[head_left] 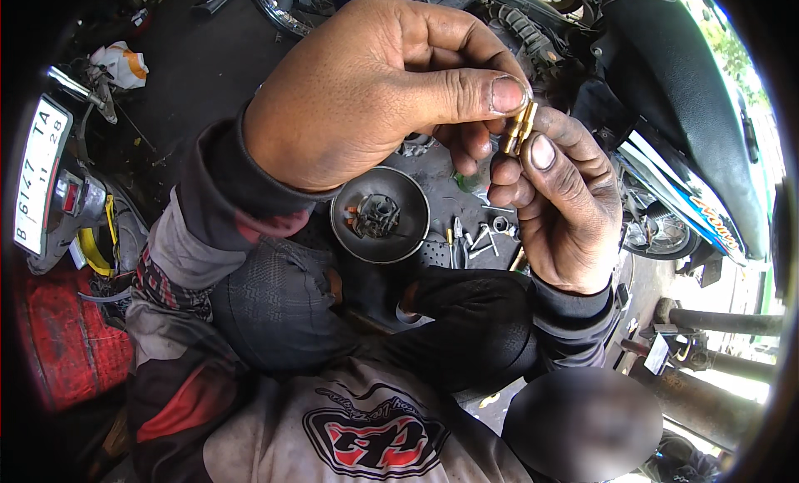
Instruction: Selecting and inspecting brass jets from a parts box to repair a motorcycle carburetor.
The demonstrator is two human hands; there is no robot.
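Note:
Two small, stepped brass jets (519, 129) are held side by side, touching or nearly so, high in front of me. My left hand (374, 92) pinches them from above between thumb and fingers. From the lower right, my right hand (574, 192) grips their lower ends with thumb and forefinger. Which hand bears which jet I cannot tell, as the fingertips overlap them. Below my hands, a dark round bowl (341, 221) sits between my knees, with a greasy metal part (379, 214) and smaller pieces in it.
Several hand tools (474, 243), including a screwdriver and pliers, lie on the dark floor right of the bowl. A motorcycle (674, 108) stands at the right. On the left are a rear plate (42, 171) and a red container (71, 337). Metal pipes (716, 321) extend at the lower right.

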